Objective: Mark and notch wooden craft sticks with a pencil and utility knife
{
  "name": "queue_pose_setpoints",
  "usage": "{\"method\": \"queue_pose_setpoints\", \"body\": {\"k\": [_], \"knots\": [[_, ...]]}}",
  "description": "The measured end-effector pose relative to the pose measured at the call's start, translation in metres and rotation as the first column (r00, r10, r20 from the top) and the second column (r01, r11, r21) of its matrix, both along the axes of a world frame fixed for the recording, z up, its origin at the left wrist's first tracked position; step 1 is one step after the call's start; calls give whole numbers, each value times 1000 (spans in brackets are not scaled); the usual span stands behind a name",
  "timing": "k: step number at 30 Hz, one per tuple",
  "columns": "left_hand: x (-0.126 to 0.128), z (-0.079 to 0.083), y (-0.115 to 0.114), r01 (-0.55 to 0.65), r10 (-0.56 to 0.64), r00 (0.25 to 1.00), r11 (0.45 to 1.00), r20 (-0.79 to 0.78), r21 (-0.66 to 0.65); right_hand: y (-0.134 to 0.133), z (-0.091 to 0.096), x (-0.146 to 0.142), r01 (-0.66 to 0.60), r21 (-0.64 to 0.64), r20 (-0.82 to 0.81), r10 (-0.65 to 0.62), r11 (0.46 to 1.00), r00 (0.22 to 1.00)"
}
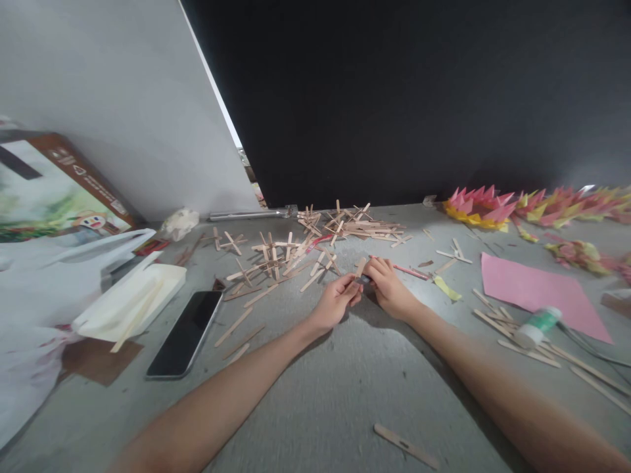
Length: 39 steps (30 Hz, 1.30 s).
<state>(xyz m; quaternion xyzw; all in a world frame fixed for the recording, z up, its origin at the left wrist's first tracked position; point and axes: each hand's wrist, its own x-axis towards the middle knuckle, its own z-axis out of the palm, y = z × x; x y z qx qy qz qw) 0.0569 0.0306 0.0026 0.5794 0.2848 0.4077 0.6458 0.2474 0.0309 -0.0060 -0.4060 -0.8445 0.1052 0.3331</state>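
Note:
Near the middle of the table, my left hand is closed on a short wooden craft stick, whose rounded end points up. Right beside it, my right hand has its fingers curled together near that stick. A small dark thing shows at the right fingertips, too little of it to name. A thin red rod lies behind the right hand and sticks out on both sides. Beyond both hands sits a heap of craft sticks, several of them joined in crosses.
To the left are a phone, a white tray with a stick in it, and a plastic bag. On the right lie pink paper, a white-and-green bottle and folded-paper flowers. A notched stick lies in front.

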Motion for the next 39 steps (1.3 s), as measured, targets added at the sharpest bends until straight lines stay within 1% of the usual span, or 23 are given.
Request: {"method": "queue_pose_setpoints", "body": {"k": [6, 9, 13, 21, 27, 30, 34, 39], "knots": [[-1, 3, -2, -20, 20, 1000, 1000, -9, 4, 1, 1, 1, -2, -10, -3, 2, 1000, 1000], [-1, -1, -1, -8, 8, 1000, 1000, -6, 13, 1, 2, 0, 4, -15, 6, -3, 1000, 1000], [-2, -6, 2, 17, -17, 1000, 999, -4, 44, 0, 2, 0, -23, -8, -9, 23, 1000, 1000], [-3, 4, -3, 2, 0, 999, 998, -47, 59, 0, 2, 0, 1, -2, -12, -1, 1000, 1000], [-1, 1, -1, 37, -36, 999, 999, -41, 35, 0, 1, 0, 0, 9, 17, 0, 1000, 1000], [-1, 0, -1, 33, -32, 999, 999, -38, 35, -1, 2, -1, 5, 4, 14, -5, 1000, 1000], [-2, -4, 0, 7, -6, 1000, 1000, -6, 18, 1, 2, -1, 18, -7, -10, -18, 1000, 1000], [-3, -10, 5, -143, 149, 981, 988, 124, -59, 7, -4, 6, 85, 4, -69, -85, 996, 994]]}}
